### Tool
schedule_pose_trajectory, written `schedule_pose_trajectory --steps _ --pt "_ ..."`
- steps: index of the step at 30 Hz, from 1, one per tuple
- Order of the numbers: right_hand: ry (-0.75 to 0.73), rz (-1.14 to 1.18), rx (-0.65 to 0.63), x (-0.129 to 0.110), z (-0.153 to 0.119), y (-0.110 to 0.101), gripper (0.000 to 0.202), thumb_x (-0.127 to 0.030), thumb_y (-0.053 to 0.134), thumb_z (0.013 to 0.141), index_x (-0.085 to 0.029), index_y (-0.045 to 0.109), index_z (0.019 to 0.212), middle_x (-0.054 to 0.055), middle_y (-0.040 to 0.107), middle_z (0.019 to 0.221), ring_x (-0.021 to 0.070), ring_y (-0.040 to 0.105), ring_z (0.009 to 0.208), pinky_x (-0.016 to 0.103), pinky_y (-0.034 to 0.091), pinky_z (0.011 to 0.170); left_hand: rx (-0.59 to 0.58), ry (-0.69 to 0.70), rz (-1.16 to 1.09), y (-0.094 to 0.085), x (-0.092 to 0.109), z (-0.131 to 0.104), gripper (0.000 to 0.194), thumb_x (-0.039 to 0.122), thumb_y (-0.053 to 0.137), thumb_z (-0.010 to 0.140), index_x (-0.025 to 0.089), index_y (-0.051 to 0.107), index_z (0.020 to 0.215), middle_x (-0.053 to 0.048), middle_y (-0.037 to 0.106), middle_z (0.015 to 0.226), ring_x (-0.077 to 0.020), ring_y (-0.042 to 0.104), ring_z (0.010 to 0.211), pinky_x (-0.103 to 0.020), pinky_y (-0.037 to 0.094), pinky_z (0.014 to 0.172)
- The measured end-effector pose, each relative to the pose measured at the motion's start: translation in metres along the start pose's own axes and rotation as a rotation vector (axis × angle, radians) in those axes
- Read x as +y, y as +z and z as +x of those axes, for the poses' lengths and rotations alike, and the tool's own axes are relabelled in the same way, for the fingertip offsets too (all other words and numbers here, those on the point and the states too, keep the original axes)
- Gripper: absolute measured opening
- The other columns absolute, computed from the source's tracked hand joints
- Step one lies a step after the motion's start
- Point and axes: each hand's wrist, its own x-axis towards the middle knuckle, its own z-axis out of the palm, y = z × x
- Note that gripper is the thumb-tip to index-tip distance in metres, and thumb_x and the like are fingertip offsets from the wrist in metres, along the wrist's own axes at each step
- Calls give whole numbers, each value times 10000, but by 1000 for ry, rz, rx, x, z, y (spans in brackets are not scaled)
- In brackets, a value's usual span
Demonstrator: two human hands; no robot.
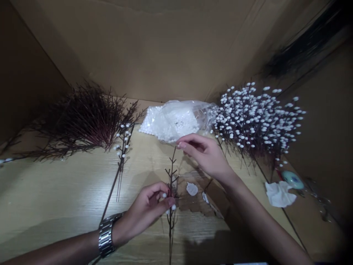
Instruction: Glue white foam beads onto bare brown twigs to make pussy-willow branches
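Dark twig (171, 177) at lower centre of frame; left hand (146, 206) pinching its stem; right hand (208, 154) at twig's top, fingers pressed together, cannot tell on what; bag of white beads (176, 119) at centre; white-tipped bunch (252, 117) at right on bench (68, 191).

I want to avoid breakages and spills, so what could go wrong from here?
The thin dark twig might bend or snap if the left grip squeezes too hard. The clear bag of white beads lies just beyond the right grip; a nudge might spill some if it is open. The white-tipped bundle on the right might snag if that grip swings outward.
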Motion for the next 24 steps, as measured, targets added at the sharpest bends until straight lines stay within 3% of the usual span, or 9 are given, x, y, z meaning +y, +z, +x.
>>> schedule_pose_trajectory --steps 5,8,11,14,24 --pt "114 -3 268 8 -54 1 111 -297 748 830 -231 747 919 15 757 888 147 700 772 258 560 678 20 -37 20 0 5 0 219 368 676 904 166 601 866 32 513 752 -127 441 707 -255 337 651" --pt "146 -52 272 13 -96 19 100 -251 718 862 -265 746 956 6 766 920 150 717 806 253 573 718 14 -44 -40 1 9 1 183 344 681 905 174 616 887 30 539 785 -126 468 732 -252 362 678" --pt "56 -93 332 21 -123 42 186 -175 690 876 -302 739 1002 -13 764 951 138 714 848 237 573 758 23 -68 -66 2 10 2 171 335 691 898 173 636 907 15 576 830 -135 498 774 -260 383 719" --pt "3 -98 412 30 -131 58 250 -123 674 877 -311 727 1034 -20 749 952 127 695 875 223 565 779 28 -70 -44 2 12 3 187 348 675 907 166 649 938 -1 592 856 -146 505 800 -270 391 733" --pt "24 8 379 34 -130 73 312 -83 683 864 -326 721 1057 -28 751 993 122 698 909 238 574 811 50 -32 -4 0 10 3 184 360 667 918 189 616 872 43 492 743 -123 431 705 -251 358 651"
